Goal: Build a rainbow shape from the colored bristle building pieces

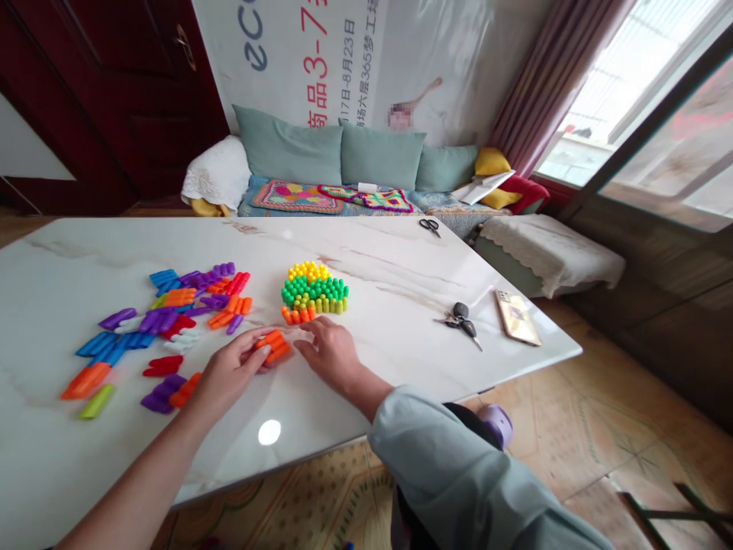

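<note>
My left hand (232, 368) is closed around a small bundle of orange plastic caps (276, 347), held just over the tabletop. To its right, my right hand (332, 353) hovers low with thumb and forefinger apart, and I see nothing between them. Its fingertips are close to a short row of orange caps (298, 315); whether they touch is unclear. Behind that row stand upright caps packed in bands: yellow-green caps (326, 305), green caps (314, 289) and yellow caps (309, 270). Left of my hands lies a loose heap of purple caps (157, 321), blue caps (114, 347), red caps (163, 366) and others.
The white marble-patterned table (395, 328) carries car keys (461, 321), a phone (517, 317) and black scissors (430, 227) on its right side. Beyond its far edge is a sofa with green cushions (381, 155). A cloth-covered seat (550, 248) stands at the right.
</note>
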Available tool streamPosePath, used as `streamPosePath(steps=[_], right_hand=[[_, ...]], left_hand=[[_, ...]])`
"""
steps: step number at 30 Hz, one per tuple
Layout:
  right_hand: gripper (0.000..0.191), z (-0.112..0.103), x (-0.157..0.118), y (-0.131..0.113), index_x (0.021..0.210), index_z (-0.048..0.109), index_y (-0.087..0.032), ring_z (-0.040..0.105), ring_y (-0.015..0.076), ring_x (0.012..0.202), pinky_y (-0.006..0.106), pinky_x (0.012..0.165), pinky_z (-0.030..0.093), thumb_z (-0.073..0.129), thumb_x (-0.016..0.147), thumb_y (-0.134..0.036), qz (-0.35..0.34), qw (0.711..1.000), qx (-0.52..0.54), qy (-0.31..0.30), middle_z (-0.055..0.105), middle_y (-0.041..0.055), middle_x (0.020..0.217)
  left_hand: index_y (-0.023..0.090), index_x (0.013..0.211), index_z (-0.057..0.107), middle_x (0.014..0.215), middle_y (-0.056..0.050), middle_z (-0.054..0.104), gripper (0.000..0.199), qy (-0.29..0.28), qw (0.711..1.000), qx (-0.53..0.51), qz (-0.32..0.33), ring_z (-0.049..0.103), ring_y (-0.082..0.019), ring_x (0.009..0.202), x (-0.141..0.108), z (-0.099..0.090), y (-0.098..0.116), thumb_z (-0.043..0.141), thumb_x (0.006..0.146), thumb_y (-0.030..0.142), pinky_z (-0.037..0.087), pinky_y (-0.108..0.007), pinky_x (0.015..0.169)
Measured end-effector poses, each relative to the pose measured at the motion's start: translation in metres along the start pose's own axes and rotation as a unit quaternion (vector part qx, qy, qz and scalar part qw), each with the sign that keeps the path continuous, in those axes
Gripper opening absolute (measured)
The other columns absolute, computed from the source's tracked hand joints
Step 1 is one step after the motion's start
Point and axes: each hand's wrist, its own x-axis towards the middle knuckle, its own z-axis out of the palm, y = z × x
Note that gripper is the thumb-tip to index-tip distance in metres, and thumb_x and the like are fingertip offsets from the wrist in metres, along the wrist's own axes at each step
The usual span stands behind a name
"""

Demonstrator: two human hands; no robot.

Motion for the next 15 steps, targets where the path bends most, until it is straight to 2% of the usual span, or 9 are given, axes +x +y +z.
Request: streamPosePath(steps=[2, 6, 10, 15], right_hand=[[0.038, 0.003, -0.003, -0.005, 0.117, 0.060, -0.018, 0.058, 0.0116, 0.072, 0.026, 0.071, 0.048, 0.056, 0.088, -0.041, 0.019, 0.993, 0.119, -0.010, 0.065, 0.0048, 0.103], [0.055, 0.009, -0.008, -0.012, 0.127, 0.053, -0.021, 0.055, 0.0077, 0.065, 0.022, 0.064, 0.047, 0.066, 0.080, -0.046, 0.018, 0.955, 0.293, -0.041, 0.063, 0.0019, 0.098], [0.061, 0.014, -0.007, -0.011, 0.125, 0.056, -0.021, 0.052, 0.0070, 0.063, 0.021, 0.061, 0.047, 0.073, 0.072, -0.046, 0.035, 0.927, 0.372, -0.039, 0.060, -0.0003, 0.089], [0.067, 0.016, -0.006, -0.010, 0.130, 0.053, -0.024, 0.058, 0.0097, 0.070, 0.024, 0.068, 0.049, 0.075, 0.071, -0.047, 0.036, 0.908, 0.414, -0.052, 0.059, -0.0005, 0.089]], left_hand=[[0.015, 0.120, 0.057, 0.115, -0.013, 0.067, 0.063, -0.007, 0.999, -0.045, 0.002, 0.066, -0.025, 0.100, -0.001, 0.002, 0.005, 0.070, 0.069, 0.049, 0.057, -0.031, 0.079], [0.017, 0.124, 0.054, 0.112, -0.011, 0.069, 0.071, -0.009, 0.997, -0.077, -0.023, 0.066, -0.026, 0.100, -0.007, 0.004, 0.016, 0.075, 0.065, 0.050, 0.056, -0.034, 0.084], [0.017, 0.128, 0.052, 0.108, -0.010, 0.070, 0.079, -0.012, 0.995, -0.085, -0.047, 0.067, -0.024, 0.093, -0.012, 0.001, 0.019, 0.078, 0.061, 0.051, 0.056, -0.031, 0.080], [0.023, 0.137, 0.043, 0.080, -0.001, 0.070, 0.079, -0.060, 0.989, -0.114, -0.065, 0.065, -0.017, 0.075, -0.015, -0.001, 0.019, 0.076, 0.069, 0.046, 0.053, -0.024, 0.071]])
